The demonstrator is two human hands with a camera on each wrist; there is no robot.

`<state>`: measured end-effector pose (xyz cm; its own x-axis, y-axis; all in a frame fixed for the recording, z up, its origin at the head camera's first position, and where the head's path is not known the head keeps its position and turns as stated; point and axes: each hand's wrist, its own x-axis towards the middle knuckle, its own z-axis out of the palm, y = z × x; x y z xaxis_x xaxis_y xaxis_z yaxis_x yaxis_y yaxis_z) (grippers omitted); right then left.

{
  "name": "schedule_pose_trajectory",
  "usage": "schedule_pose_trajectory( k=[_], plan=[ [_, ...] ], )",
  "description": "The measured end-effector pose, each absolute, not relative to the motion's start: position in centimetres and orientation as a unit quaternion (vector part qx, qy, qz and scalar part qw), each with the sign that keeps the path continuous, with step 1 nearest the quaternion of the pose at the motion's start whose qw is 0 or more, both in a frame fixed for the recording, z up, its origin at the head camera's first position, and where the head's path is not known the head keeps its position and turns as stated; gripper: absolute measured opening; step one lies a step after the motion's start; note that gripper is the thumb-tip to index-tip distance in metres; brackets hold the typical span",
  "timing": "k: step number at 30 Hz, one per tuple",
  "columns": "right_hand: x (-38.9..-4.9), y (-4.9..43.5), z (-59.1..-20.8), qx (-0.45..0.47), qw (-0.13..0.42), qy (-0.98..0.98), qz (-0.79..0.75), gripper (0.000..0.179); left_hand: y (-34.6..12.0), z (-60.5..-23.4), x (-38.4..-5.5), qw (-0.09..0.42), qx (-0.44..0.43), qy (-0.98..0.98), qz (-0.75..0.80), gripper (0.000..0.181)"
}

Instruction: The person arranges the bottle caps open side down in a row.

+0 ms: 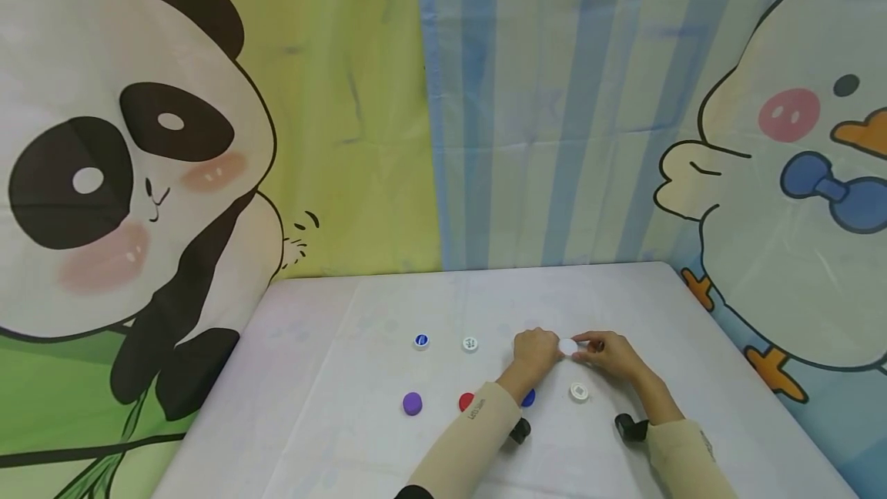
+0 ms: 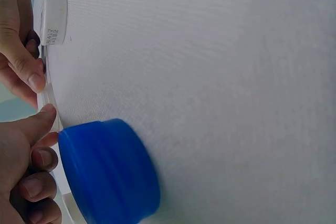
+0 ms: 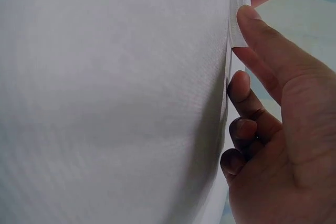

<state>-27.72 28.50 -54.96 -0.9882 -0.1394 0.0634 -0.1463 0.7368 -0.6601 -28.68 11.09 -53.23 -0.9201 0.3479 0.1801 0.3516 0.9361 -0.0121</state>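
Both hands meet at a white round cap (image 1: 568, 347) toward the right of the table. My left hand (image 1: 537, 353) pinches its left edge, and my right hand (image 1: 610, 354) has thumb and finger on the opposite edge. From the right wrist, the cap (image 3: 239, 22) shows side-on with a finely ribbed rim, between the right hand's fingertips (image 3: 248, 14) and the left fingers above. The other right fingers curl loosely below it. A blue cap (image 2: 110, 174) stands close to the left hand (image 2: 21, 161) in the left wrist view, untouched. The left forearm partly covers a red cap (image 1: 466, 401).
A blue-and-white cap (image 1: 421, 341) and a white printed cap (image 1: 470, 344) lie to the left of the hands. Nearer are a purple cap (image 1: 412, 404) and a white cap (image 1: 578, 392). The white-covered table (image 1: 333, 376) ends at a hanging printed curtain (image 1: 360, 137).
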Motion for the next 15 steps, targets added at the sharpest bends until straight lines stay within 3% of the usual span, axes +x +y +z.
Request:
schedule_pose_trajectory(
  k=[8, 15],
  plan=[
    [-27.4, 28.7, -53.8, 0.074, -0.018, -0.935, 0.346, 0.052, 9.5, -52.1, -29.1, 0.1, -0.182, -0.978, -0.023, 0.031],
    [-26.2, 28.9, -49.9, 0.086, 0.01, -0.945, 0.314, 0.055, 5.4, -47.0, -28.2, 0.155, -0.195, -0.96, -0.126, 0.038]
  ],
)
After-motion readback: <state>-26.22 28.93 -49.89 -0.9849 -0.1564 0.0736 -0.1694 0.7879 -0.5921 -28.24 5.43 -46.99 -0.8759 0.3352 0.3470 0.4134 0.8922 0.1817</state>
